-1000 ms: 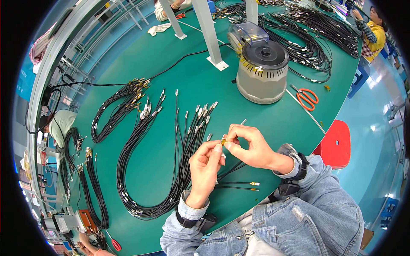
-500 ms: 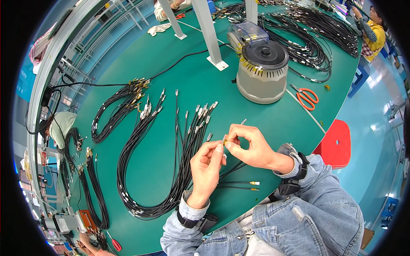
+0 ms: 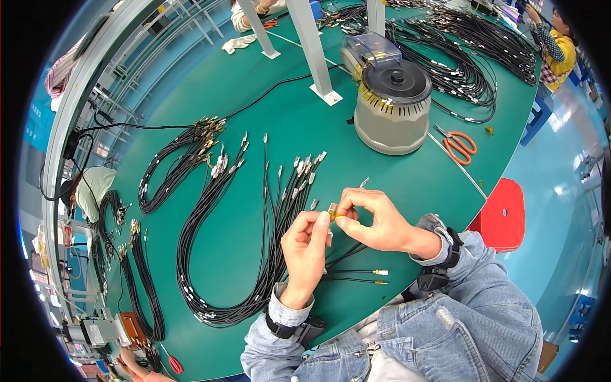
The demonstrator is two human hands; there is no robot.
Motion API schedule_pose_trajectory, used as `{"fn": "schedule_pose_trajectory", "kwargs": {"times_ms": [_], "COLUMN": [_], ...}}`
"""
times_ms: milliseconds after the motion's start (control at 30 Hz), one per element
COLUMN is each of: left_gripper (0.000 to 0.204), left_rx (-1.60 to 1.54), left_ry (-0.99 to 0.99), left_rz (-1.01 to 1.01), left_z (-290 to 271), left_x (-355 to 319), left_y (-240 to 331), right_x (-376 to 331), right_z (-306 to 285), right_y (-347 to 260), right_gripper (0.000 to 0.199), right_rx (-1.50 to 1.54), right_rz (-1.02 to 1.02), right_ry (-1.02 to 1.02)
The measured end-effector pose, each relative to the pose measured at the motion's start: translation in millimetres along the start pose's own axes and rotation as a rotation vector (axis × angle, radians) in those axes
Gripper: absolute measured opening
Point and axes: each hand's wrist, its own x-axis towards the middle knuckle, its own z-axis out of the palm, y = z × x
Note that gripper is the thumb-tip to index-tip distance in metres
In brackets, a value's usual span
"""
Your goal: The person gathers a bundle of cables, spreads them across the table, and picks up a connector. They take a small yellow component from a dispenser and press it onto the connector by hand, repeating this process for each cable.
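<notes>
Now | both hands pinch connector [image 3: 333,212] | table edge [image 3: 474,191] near right hand [image 3: 375,219]

Probably cable-assembly workshop: cable bundles [image 3: 210,254], green workbench [image 3: 305,121]

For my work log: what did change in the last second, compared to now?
Almost nothing. Both hands, left hand and right hand, keep pinching the small yellow-tipped cable end between their fingertips, at the same spot. The black cables, grey round machine and orange scissors stayed put.
</notes>
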Motion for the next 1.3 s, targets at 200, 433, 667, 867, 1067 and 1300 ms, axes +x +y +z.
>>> {"fn": "schedule_pose_trajectory", "kwargs": {"times_ms": [200, 433, 667, 867, 1067, 1300], "left_gripper": [0.016, 0.017, 0.012, 0.007, 0.009, 0.010], "left_rx": [-0.152, -0.270, -0.321, -0.190, -0.103, 0.107], "left_ry": [-0.009, -0.079, -0.192, -0.101, -0.058, 0.058], "left_rz": [-0.145, -0.246, -0.328, -0.171, -0.078, 0.118], "left_z": [-1.1, -7.2, -12.3, -7.9, -6.6, -0.9], "left_x": [1.5, 2.6, 5.6, 2.9, -0.7, -3.1], "left_y": [3.3, 3.4, 6.7, 7.9, 3.0, -7.1], "right_x": [-0.1, -1.6, 1.0, 1.1, 0.8, -1.4], "right_z": [-0.5, -2.2, -5.1, -5.9, -5.8, -4.5], "right_y": [0.7, 3.5, 7.2, 8.9, 10.2, 6.3], "right_gripper": [0.006, 0.009, 0.010, 0.011, 0.010, 0.011], "right_rx": [0.050, 0.137, 0.239, 0.272, 0.299, 0.326], "right_rz": [0.042, 0.118, 0.177, 0.199, 0.208, 0.209], "right_ry": [-0.020, -0.083, -0.126, -0.124, -0.132, -0.126]}}
